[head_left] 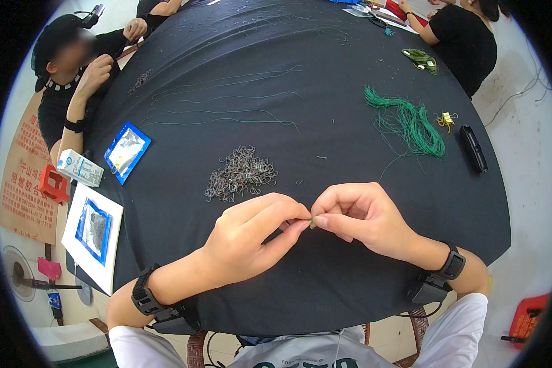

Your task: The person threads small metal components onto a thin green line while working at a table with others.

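Note:
My left hand (251,233) and my right hand (368,218) meet fingertip to fingertip above the near part of the black-covered table. Both are closed in a pinch on something tiny and greenish, too small to name. Just beyond my left hand lies a pile of small bent metal hooks (239,173). One loose hook (299,182) rests apart, to the right of the pile. A bundle of green thread (414,122) is spread farther off to the right. Several single lengths of thread (227,113) stretch over the cloth beyond the pile.
At left are a blue packet (127,152), a small white box (80,167) and a white board (111,260) bearing another blue packet (94,230). Rightward lie a yellow binder clip (447,119), a black case (473,149) and a green cord bundle (419,60). Other people sit around the table.

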{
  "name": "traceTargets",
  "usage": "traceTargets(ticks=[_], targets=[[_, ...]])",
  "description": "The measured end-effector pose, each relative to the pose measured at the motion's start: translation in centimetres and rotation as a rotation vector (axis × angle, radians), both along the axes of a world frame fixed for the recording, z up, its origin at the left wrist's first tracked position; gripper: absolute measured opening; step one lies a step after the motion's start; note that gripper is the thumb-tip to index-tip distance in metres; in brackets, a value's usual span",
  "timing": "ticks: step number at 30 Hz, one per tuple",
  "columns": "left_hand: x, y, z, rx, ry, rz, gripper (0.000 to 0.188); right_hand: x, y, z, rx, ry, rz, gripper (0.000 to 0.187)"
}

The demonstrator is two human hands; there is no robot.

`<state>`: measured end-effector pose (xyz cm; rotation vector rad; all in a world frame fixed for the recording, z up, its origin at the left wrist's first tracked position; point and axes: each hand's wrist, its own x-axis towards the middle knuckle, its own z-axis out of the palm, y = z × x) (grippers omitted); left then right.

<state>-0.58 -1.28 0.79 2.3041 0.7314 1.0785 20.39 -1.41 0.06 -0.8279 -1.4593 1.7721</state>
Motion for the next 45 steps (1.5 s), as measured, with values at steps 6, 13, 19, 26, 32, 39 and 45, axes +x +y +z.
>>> traceTargets(ticks=[6, 13, 19, 26, 32, 39, 45], targets=[[0.2, 0.0, -0.2, 0.057, -0.003, 0.005, 0.016, 0.0, -0.1, 0.1, 0.013, -0.027, 0.001, 0.01], [0.1, 0.1, -0.4, 0.076, 0.008, 0.016, 0.016, -0.2, 0.0, -0.1, 0.047, -0.05, -0.03, 0.01], [-0.6, 0.9, 0.6, 0.078, 0.045, 0.127, 0.013, -0.5, 0.0, 0.4, 0.134, -0.107, -0.103, 0.01], [-3.1, 3.2, 2.1, -0.387, -0.371, 0.309, 0.013, -0.4, -0.5, -0.3, 0.892, -0.433, -0.08, 0.015], [-4.5, 4.1, 2.8, -0.485, -0.521, 0.367, 0.014, -1.3, -2.2, 0.1, 1.006, -0.496, 0.136, 0.026], [-3.9, 3.8, 2.5, -0.604, -0.522, 0.325, 0.014, 1.9, 2.1, 1.3, 0.83, -0.717, -0.195, 0.017], [-3.4, 3.2, 2.5, -0.685, -0.516, 0.29, 0.013, 4.3, 4.0, 0.3, 0.739, -0.778, -0.019, 0.012]])
